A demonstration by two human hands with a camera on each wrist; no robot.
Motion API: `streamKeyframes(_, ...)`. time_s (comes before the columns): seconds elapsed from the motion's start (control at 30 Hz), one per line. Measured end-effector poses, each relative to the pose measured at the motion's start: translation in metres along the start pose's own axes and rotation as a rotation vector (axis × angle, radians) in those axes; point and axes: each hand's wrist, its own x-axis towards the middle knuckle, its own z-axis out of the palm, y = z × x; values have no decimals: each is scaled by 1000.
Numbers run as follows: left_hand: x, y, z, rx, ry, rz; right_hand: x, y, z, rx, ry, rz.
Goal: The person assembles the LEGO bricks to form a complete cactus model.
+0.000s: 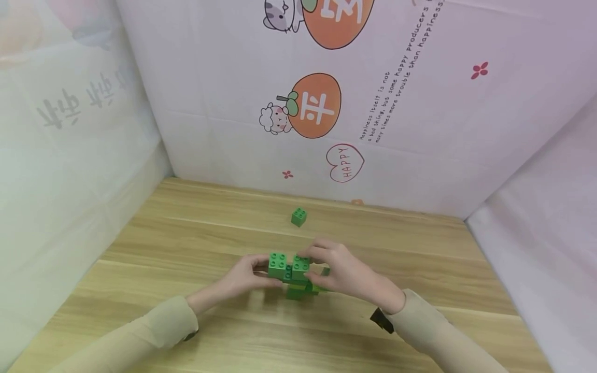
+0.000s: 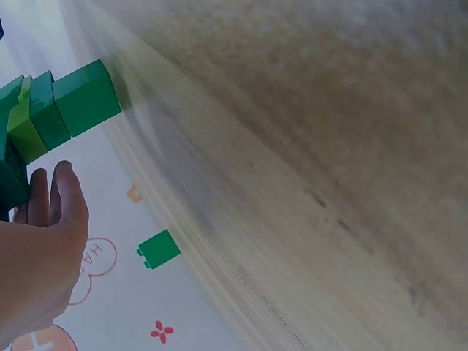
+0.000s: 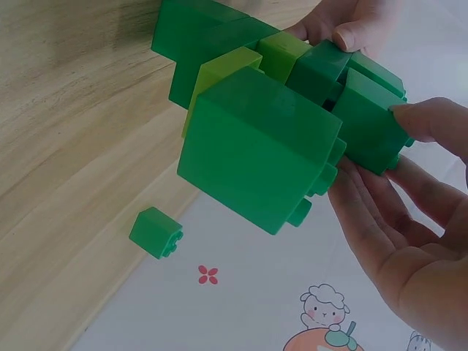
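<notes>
A stack of toy building bricks (image 1: 295, 291) in dark, bright and yellowish green stands over the table, between the two hands. My left hand (image 1: 244, 274) grips its left end, thumb in front and other fingers behind, beside a bright green brick (image 1: 277, 265) with studs on top. The right hand (image 1: 342, 269) pinches another bright green brick (image 1: 300, 266) at the top right of the stack. In the right wrist view, thumb and fingers hold this brick (image 3: 373, 121) against a dark green one (image 3: 318, 73). A larger green brick (image 3: 259, 146) juts out nearer the camera.
A loose green brick (image 1: 299, 217) sits beyond the hands, near the back edge of the wooden table (image 1: 224, 207). White printed cloth (image 1: 224, 129) walls the table at the back and both sides. A dark object (image 1: 382, 320) shows at the right cuff.
</notes>
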Motion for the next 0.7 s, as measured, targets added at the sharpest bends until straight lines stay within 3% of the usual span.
streamKeyframes(0.7,0,0,-1,-10,0,-15,3,2,3,55,5,53)
